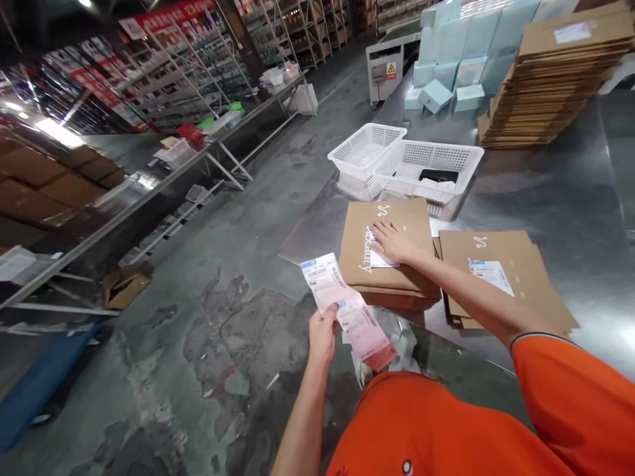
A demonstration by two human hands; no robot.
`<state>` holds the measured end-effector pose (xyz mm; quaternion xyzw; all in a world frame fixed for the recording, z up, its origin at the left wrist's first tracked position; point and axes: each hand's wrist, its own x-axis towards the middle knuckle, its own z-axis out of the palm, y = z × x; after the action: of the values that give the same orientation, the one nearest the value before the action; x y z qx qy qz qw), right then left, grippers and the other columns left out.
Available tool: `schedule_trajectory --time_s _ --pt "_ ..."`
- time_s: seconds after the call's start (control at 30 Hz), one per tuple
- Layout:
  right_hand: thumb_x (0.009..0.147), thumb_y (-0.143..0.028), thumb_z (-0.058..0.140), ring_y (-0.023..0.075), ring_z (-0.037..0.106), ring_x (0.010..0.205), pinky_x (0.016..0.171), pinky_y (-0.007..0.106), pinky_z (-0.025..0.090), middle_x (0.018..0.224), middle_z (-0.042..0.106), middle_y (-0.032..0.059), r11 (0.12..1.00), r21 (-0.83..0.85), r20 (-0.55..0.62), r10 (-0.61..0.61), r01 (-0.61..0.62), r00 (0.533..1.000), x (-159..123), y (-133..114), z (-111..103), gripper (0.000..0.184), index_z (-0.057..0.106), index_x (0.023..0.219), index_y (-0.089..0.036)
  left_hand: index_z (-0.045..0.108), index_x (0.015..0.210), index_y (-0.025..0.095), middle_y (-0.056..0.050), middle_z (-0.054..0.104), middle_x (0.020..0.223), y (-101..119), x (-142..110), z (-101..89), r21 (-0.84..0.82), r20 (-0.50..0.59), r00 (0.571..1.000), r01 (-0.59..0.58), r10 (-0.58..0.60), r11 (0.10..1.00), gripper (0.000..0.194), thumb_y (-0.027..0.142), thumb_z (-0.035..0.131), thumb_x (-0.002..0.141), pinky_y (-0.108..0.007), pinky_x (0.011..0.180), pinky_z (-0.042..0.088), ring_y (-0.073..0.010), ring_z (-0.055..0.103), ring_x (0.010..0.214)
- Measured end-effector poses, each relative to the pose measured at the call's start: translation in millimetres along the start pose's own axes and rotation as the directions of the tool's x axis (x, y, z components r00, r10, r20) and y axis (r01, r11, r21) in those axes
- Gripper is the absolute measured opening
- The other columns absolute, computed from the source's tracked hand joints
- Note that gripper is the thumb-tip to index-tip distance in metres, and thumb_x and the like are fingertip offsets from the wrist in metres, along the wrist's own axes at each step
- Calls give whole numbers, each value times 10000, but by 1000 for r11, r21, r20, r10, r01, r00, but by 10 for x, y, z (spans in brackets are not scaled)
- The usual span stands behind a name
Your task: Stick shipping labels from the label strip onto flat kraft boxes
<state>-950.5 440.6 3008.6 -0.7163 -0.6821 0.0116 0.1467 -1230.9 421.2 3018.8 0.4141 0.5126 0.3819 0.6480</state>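
Observation:
My left hand is closed on a strip of shipping labels, white at the top and pink lower down, held out over the floor beside the table edge. My right hand lies flat with fingers spread on a white label stuck to the lid of a brown cardboard box that rests near the corner of the steel table. To the right lies a small stack of flat brown mailers with a label on top.
Two white plastic baskets stand behind the box, one holding a black item. A tall stack of flat cartons and pale blue boxes fill the far table. Shelving and a long bench line the aisle at left.

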Motion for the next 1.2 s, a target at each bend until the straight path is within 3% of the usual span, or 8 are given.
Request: schedule_trajectory --time_s 0.17,0.23,0.3,0.4,0.6,0.8,1.0,1.2 --pt "960 -476 382 314 204 1400 1157 472 157 1490 285 144 965 78 15 -252 250 968 -463 -298 96 580 419 1413 -115 676 853 97 -53 674 712 183 310 245 212 56 998 -30 18 977 507 507 758 567 -232 528 461 -130 567 569" --pt "954 -482 399 336 237 1381 1127 513 193 1484 290 155 996 84 -38 5 -2 999 -639 -128 22 571 413 1415 -145 672 864 106 -41 665 715 134 251 304 263 112 993 -62 33 963 481 510 731 609 -233 543 468 -130 564 589" --pt "896 -573 471 398 347 1299 1028 552 310 1442 322 222 902 137 -52 420 -410 906 -818 191 -68 707 372 1431 -121 663 815 115 -31 650 697 30 97 393 291 203 979 -78 18 954 426 509 705 656 -232 565 471 -130 562 607" --pt "807 -625 573 328 584 977 803 413 464 1161 569 216 689 332 88 657 -644 748 -1157 646 -152 819 387 1398 -90 649 755 129 -28 640 692 -151 -200 594 300 433 896 -37 -102 953 385 509 676 701 -245 624 490 -137 572 641" --pt "876 -505 482 132 545 622 548 222 401 762 607 71 249 778 338 607 -576 719 -1499 536 -138 428 573 960 -95 680 818 151 -41 666 770 -314 -488 883 366 646 729 -33 -228 930 319 462 611 788 -285 731 500 -159 593 719" --pt "776 -347 624 106 505 547 486 192 341 625 554 -16 344 793 230 594 -502 771 -1237 271 -158 278 469 891 -147 723 842 152 -71 690 839 -398 -613 972 422 773 573 -145 -272 895 296 413 584 821 -285 808 469 -188 601 822" --pt "718 -447 666 113 531 630 538 199 378 733 598 18 351 822 161 612 -448 775 -1620 854 -221 376 548 882 -129 716 854 151 -63 694 833 -459 -592 692 454 643 704 -33 -302 890 342 475 636 777 -294 779 497 -180 612 777" --pt "718 -410 640 160 567 782 697 260 429 923 652 78 235 745 139 860 -624 490 -2838 1996 -135 348 637 925 -129 630 728 140 -60 670 729 -499 -529 381 413 462 816 150 -348 899 431 560 712 675 -307 644 520 -177 620 649"
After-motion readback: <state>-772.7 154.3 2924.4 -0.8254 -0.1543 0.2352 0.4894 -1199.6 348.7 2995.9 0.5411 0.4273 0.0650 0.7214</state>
